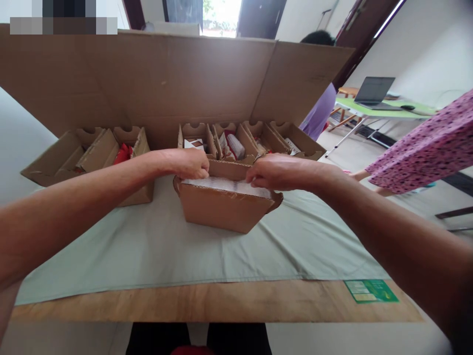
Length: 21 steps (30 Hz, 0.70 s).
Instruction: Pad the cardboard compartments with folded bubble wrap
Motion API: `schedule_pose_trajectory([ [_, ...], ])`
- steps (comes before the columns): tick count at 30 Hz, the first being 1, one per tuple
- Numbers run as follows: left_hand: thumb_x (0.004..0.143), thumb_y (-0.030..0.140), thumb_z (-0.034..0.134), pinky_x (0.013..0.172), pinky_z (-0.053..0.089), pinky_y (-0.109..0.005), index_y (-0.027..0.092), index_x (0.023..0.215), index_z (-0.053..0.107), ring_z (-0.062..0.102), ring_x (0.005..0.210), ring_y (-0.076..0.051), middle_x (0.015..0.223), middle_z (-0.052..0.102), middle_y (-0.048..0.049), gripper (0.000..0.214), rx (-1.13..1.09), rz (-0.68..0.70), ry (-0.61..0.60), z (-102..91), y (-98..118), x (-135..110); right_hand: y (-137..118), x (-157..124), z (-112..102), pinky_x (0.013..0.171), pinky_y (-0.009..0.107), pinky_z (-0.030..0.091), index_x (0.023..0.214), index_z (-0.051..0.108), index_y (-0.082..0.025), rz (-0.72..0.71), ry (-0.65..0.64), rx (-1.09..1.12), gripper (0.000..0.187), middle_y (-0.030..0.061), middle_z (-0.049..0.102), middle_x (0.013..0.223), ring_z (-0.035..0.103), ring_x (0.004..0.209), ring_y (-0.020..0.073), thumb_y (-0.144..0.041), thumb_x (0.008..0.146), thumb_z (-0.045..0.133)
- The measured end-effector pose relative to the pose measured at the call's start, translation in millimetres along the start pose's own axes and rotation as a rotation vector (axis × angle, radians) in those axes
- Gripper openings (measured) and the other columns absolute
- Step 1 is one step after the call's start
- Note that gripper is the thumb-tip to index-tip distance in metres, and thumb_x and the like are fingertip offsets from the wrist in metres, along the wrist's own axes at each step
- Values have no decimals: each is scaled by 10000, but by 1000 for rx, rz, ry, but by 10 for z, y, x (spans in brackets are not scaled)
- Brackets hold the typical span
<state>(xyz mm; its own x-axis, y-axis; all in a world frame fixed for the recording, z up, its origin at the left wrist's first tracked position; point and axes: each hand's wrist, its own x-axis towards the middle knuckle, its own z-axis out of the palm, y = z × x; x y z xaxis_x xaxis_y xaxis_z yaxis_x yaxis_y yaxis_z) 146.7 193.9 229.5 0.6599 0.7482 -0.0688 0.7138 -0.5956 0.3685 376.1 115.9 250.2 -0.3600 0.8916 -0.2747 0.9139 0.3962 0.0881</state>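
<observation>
A small open cardboard box (221, 207) stands on the pale green cloth (155, 246) in front of me. Inside it lies a white padded sheet (225, 186), level with the rim. My left hand (190, 163) rests on the box's back left corner, fingers curled onto the white sheet. My right hand (277, 172) presses down on the sheet's right end, fingers bent over its edge. Both hands touch the sheet and the box top.
Behind stands a large cardboard sheet (166, 79) with rows of small open boxes (88, 153), some holding red and white packets (232, 145). A person in a purple patterned sleeve (424, 148) is at right. A laptop (375, 93) sits on a far table. A green sticker (371, 291) marks the wooden table edge.
</observation>
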Motion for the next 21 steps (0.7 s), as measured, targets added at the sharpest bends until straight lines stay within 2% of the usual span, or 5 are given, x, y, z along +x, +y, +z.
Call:
schedule_pose_trajectory([
  [3, 708, 239, 607, 558, 351, -325, 192, 532, 646, 479, 437, -161, 500, 602, -36, 186, 73, -54, -266, 94, 2, 119, -97, 95, 13, 600, 267, 347, 777, 781, -200, -70, -80, 11, 263, -7, 696, 689, 555, 595, 117, -49, 809, 569],
  [9, 722, 313, 621, 610, 350, -290, 190, 622, 715, 515, 567, -162, 587, 661, -55, 184, 204, 42, -202, 331, -96, 328, -173, 296, 167, 551, 284, 321, 709, 739, -176, 27, -129, -14, 228, 34, 657, 615, 538, 528, 136, -29, 779, 579],
  [13, 756, 297, 621, 662, 372, -303, 194, 732, 756, 570, 652, -189, 714, 714, -66, 171, 184, 42, -239, 214, 25, 160, -110, 157, 124, 595, 281, 340, 783, 754, -196, -4, -48, 33, 237, 36, 716, 756, 595, 630, 152, -51, 800, 568],
  [17, 819, 299, 601, 734, 426, -319, 197, 834, 756, 603, 730, -203, 793, 711, -52, 187, 60, 64, 163, 67, 53, -381, 22, -457, 220, 653, 284, 392, 895, 755, -217, 100, 368, 195, 220, 25, 731, 817, 631, 707, 167, -218, 904, 535],
  [21, 838, 454, 645, 874, 497, -349, 210, 1042, 739, 653, 933, -237, 1040, 736, -74, 332, -359, -73, 662, 442, -284, -943, 48, -1064, 912, 671, 330, 476, 902, 739, -222, 259, 670, 615, 299, 57, 747, 811, 667, 725, 214, -468, 919, 569],
])
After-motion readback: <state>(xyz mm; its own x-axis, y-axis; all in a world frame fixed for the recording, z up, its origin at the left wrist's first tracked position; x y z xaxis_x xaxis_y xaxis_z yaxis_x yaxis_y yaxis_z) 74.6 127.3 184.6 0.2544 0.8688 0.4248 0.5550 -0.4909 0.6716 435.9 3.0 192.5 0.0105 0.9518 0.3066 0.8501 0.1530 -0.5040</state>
